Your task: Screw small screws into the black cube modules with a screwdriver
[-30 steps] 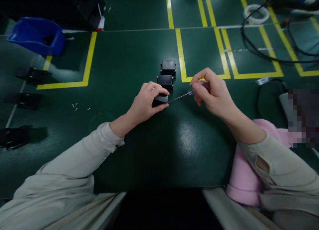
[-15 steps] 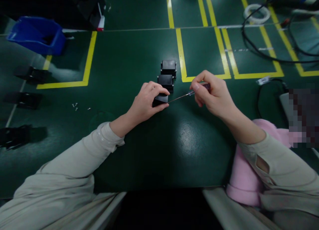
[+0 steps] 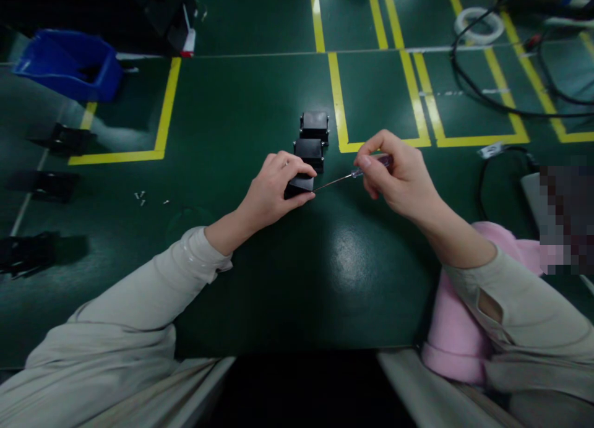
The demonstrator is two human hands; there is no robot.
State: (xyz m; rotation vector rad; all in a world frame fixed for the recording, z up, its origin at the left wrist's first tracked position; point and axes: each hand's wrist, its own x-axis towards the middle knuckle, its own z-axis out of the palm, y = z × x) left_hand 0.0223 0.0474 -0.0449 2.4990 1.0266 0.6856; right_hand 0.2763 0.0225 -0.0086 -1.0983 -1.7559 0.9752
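Note:
My left hand (image 3: pixel 275 187) grips a small black block-shaped part (image 3: pixel 299 184) on the green table, thumb on its near side and fingers over the far side. Pinched in my right hand (image 3: pixel 394 171) is a screwdriver (image 3: pixel 357 173) with a clear handle. Its thin shaft points left and down, and the tip meets the part's right end by my left thumb. Whether a screw sits under the tip is too small to tell. Just beyond are two similar black parts, a nearer one (image 3: pixel 309 149) and a farther one (image 3: pixel 314 124), with small bright screws at their corners.
Several tiny screws (image 3: pixel 140 197) lie left of my left hand. Farther left are several dark parts (image 3: pixel 55 185) and a blue bin (image 3: pixel 69 66). A pink cloth item (image 3: pixel 457 335) lies under my right forearm. Black cable (image 3: pixel 482 100) and a white tape roll (image 3: pixel 479 26) are at upper right.

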